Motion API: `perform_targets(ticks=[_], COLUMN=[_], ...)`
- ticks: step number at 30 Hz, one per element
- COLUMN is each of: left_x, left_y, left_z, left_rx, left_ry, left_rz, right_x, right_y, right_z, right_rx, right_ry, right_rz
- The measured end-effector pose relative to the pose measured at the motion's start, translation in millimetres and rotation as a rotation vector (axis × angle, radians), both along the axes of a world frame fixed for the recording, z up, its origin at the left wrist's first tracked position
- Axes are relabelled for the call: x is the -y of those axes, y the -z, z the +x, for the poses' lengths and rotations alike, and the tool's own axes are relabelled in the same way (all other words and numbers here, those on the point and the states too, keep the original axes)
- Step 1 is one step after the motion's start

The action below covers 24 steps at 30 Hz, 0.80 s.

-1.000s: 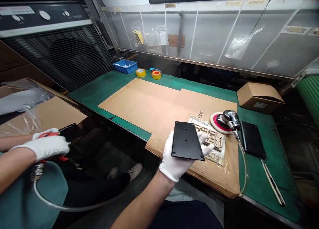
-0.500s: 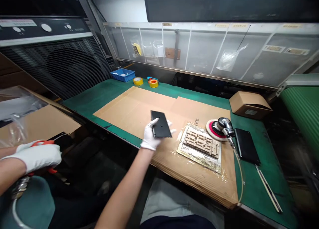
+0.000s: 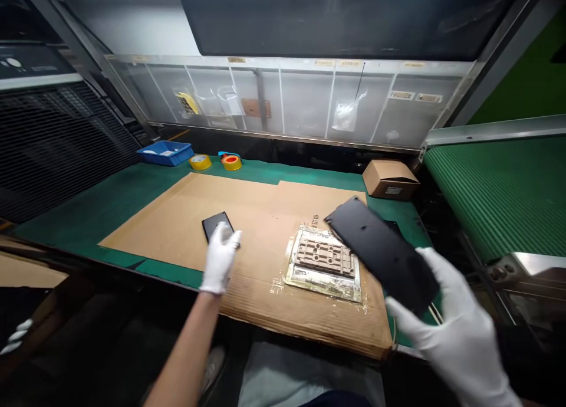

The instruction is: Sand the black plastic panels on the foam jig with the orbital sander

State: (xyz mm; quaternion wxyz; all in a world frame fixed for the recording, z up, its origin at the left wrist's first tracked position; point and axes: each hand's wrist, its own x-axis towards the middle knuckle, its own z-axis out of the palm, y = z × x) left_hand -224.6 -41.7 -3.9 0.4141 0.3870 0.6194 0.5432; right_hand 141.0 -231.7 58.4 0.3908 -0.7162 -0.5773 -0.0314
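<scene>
My left hand (image 3: 220, 255), in a white glove, reaches out over the cardboard sheet (image 3: 186, 218). Its fingers are closed on the near end of a small black plate (image 3: 214, 223) that lies low on the sheet. At the right my right hand (image 3: 446, 330), also gloved, grips the near end of a longer black plate (image 3: 375, 248) with small holes. It holds this plate tilted in the air over the right edge of a brown slotted jig (image 3: 325, 258) wrapped in clear film.
The green bench (image 3: 110, 194) carries a blue tray (image 3: 164, 153), two tape rolls (image 3: 200, 161) (image 3: 230, 161) and a small carton (image 3: 389, 180). A green conveyor (image 3: 499, 189) runs along the right. A co-worker's gloved hand (image 3: 15, 336) shows at the far left.
My left hand carried the small plate forward and left, down to the cardboard. My right hand came into view holding the longer plate. The view swung right, and the co-worker's air tool left the frame.
</scene>
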Motion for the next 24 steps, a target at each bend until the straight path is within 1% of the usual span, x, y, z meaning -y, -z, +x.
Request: perform_targets(ticks=[2, 3, 4, 5, 6, 7, 8, 9, 10, 11, 12, 13, 14, 15, 16, 17, 18, 20, 22, 24], left_x=[54.6, 80.4, 103.0, 121.0, 134.0, 142.3, 146.5, 147.8, 147.4, 146.3, 145.5, 145.4, 146.3, 148.3, 151.0, 154.1, 157.4, 163.1, 167.2, 169.9], left_y=[-3.8, -5.0, -6.1, -7.2, -8.3, -9.5, -10.9, -12.3, -13.8, -15.2, -16.4, -17.4, -18.3, -19.1, -19.9, -21.0, -22.4, -26.9, -33.2, -40.0], left_z=[58.4, 85.5, 108.8, 126.7, 138.8, 145.0, 146.0, 143.3, 138.1, 131.9, 126.0, 120.9, 117.2, 114.8, 113.5, 113.0, 112.9, 113.1, 113.3, 114.1], left_rx=[0.485, 0.565, 0.631, 0.706, 0.821, 0.964, 1.096, 1.211, 1.296, 1.336, 1.354, 1.361, 1.360, 1.354, 1.345, 1.334, 1.319, 1.269, 1.174, 1.027], left_ry=[0.348, 0.437, 0.504, 0.557, 0.616, 0.674, 0.716, 0.743, 0.752, 0.751, 0.754, 0.769, 0.789, 0.811, 0.830, 0.840, 0.842, 0.845, 0.825, 0.766], left_rz=[0.020, -0.011, -0.048, -0.074, -0.110, -0.158, -0.201, -0.233, -0.253, -0.265, -0.279, -0.300, -0.326, -0.352, -0.374, -0.385, -0.391, -0.413, -0.450, -0.482], right_x=[4.6, 8.7, 13.2, 17.2, 20.1, 21.5, 21.4, 20.1, 18.1, 16.0, 14.3, 13.3, 13.2, 13.9, 15.3, 17.2, 19.6, 25.5, 33.5, 43.7], right_y=[28.2, 40.3, 50.7, 59.2, 66.3, 72.5, 78.6, 85.4, 93.5, 103.1, 114.2, 126.4, 138.9, 151.0, 162.0, 171.3, 178.5, 186.0, 184.0, 171.8], right_z=[-48.1, -66.4, -78.2, -82.2, -78.0, -65.9, -47.2, -23.6, 2.7, 29.7, 55.5, 78.5, 98.0, 113.6, 125.6, 134.3, 140.5, 147.1, 146.9, 137.0], right_rx=[0.014, 0.026, 0.044, 0.059, 0.064, 0.055, 0.033, 0.004, -0.018, 0.021, 0.081, 0.134, 0.164, 0.169, 0.154, 0.121, 0.082, 0.025, 0.000, -0.011], right_ry=[-0.090, -0.124, -0.176, -0.251, -0.334, -0.398, -0.422, -0.367, -0.218, -0.050, 0.093, 0.226, 0.327, 0.381, 0.393, 0.372, 0.338, 0.280, 0.294, 0.339], right_rz=[0.071, 0.089, 0.092, 0.074, 0.034, -0.020, -0.084, -0.149, -0.205, -0.230, -0.324, -0.467, -0.602, -0.720, -0.810, -0.868, -0.894, -0.887, -0.835, -0.732])
